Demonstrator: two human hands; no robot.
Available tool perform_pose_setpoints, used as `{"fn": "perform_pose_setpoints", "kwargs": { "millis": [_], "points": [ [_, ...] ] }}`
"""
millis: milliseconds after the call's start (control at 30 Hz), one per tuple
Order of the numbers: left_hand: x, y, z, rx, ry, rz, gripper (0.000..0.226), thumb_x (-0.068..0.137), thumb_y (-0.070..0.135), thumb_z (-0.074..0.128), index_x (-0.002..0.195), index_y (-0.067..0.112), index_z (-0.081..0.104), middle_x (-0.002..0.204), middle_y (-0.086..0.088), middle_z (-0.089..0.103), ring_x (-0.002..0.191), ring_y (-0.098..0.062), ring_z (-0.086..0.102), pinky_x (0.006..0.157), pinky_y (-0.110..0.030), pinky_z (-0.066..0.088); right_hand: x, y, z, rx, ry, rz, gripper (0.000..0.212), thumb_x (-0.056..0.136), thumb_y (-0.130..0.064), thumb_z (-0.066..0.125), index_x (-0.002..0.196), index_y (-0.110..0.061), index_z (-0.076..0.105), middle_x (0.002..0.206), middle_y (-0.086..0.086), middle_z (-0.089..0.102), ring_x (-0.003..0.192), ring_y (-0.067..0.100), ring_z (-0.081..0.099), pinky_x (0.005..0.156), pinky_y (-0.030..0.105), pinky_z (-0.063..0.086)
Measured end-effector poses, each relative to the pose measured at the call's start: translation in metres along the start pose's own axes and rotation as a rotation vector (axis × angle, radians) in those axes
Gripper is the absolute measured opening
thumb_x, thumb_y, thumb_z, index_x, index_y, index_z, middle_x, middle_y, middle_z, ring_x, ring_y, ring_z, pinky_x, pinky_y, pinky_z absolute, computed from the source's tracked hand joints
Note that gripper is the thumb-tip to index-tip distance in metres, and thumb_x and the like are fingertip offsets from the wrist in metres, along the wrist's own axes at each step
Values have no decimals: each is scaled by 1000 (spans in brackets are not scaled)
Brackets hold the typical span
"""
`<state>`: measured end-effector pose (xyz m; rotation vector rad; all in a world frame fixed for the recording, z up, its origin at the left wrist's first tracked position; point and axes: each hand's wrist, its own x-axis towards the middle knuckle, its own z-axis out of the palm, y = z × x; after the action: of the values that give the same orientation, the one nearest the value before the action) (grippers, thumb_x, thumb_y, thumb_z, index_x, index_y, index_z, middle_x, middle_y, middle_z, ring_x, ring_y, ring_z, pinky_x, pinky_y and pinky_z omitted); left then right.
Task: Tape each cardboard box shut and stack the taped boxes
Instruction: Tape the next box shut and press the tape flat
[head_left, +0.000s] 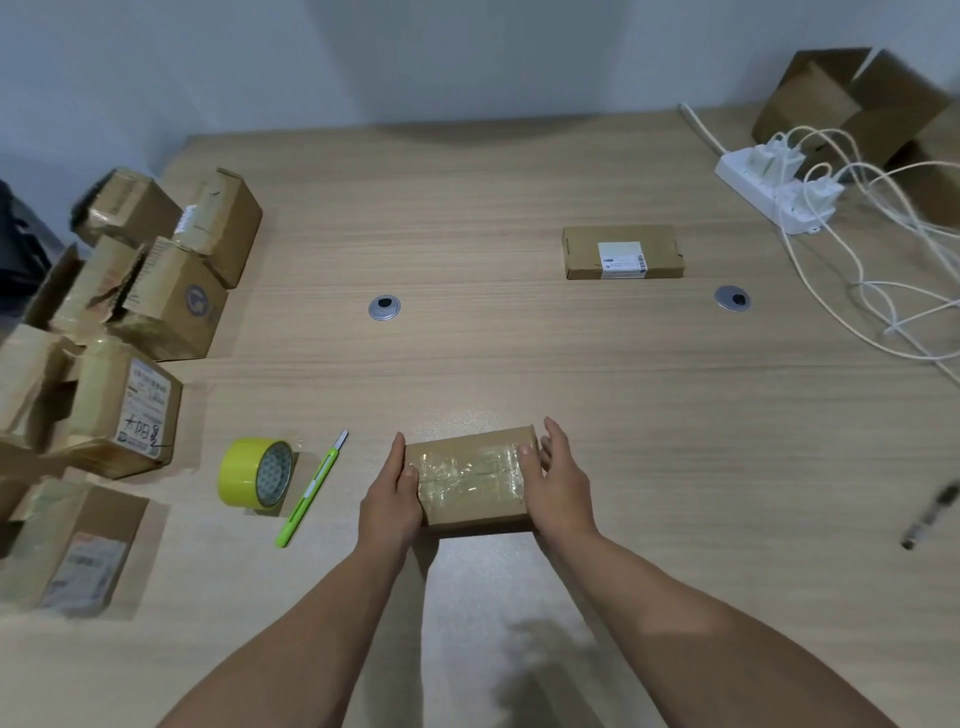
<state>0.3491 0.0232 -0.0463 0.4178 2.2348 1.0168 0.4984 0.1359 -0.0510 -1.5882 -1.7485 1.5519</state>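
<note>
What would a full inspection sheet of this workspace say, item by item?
Surface: light wooden desk, two round metal grommets.
Job's things: taped box at front; labelled flat box farther back, right; yellow tape roll and green knife left of the taped box; pile of boxes far left.
Clutter: pen at right.
Hands: left hand and right hand hold the taped box by its ends, thumbs on top.
Cables: white power strip with plugs, loose white cables, far right.
Surroundings: pale wall; open cartons in the back right corner; dark object at left edge, unclear.
</note>
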Motion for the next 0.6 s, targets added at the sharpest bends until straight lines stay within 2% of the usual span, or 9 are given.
{"fn": "perform_pose_setpoints", "kwargs": {
  "millis": [100,167,233,300,367,433,500,600],
  "points": [
    [-4,1,1,-173,32,-45,46,107,26,38,149,43,38,150,2,49,132,-19,48,112,-42,39,4,-10,-7,6,-15,90,73,94,-65,50,155,-31,29,155,1,41,139,23,44,113,46,37],
    [-7,4,3,-224,58,-84,39,107,26,36,140,47,41,141,0,54,120,-21,54,106,-46,45,4,-21,-11,-32,-74,157,75,85,-76,51,145,-31,43,140,0,55,126,24,55,108,45,43],
    [-11,10,2,-255,63,-129,31,106,28,36,132,44,41,135,-1,55,110,-21,55,98,-44,48,3,-30,-14,-24,-109,141,73,71,-83,55,127,-36,53,121,-6,64,107,19,63,98,47,52],
    [-16,17,-2,-238,45,-134,32,106,32,39,138,36,41,133,3,53,110,-21,52,87,-37,44,4,-41,-18,7,-111,38,68,70,-78,63,125,-38,56,120,-9,63,104,14,63,90,41,55],
    [-17,24,-9,-208,29,-62,44,105,39,42,149,37,35,136,8,47,126,-22,47,92,-34,38,5,-56,-20,-15,-145,-104,58,82,-59,71,132,-36,55,125,-8,54,109,11,56,85,25,49],
    [-18,35,-18,-188,27,60,50,104,45,44,152,45,31,150,13,39,141,-17,36,108,-38,36,5,-72,-20,-145,-181,-272,60,87,-45,74,141,-30,53,129,-5,49,118,14,49,94,25,43],
    [-18,51,-24,-193,20,174,50,103,47,47,151,47,32,160,14,31,148,-11,28,119,-40,29,4,-85,-16,-263,-212,-394,65,85,-42,77,144,-27,53,136,-3,49,127,18,43,108,29,36],
    [-19,74,-31,-247,2,262,50,102,43,49,150,43,37,149,18,41,137,-3,37,112,-28,32,-3,-92,-6,-384,-289,-509,67,85,-39,77,146,-27,51,145,-3,46,136,21,33,112,25,25]
  ]
}}
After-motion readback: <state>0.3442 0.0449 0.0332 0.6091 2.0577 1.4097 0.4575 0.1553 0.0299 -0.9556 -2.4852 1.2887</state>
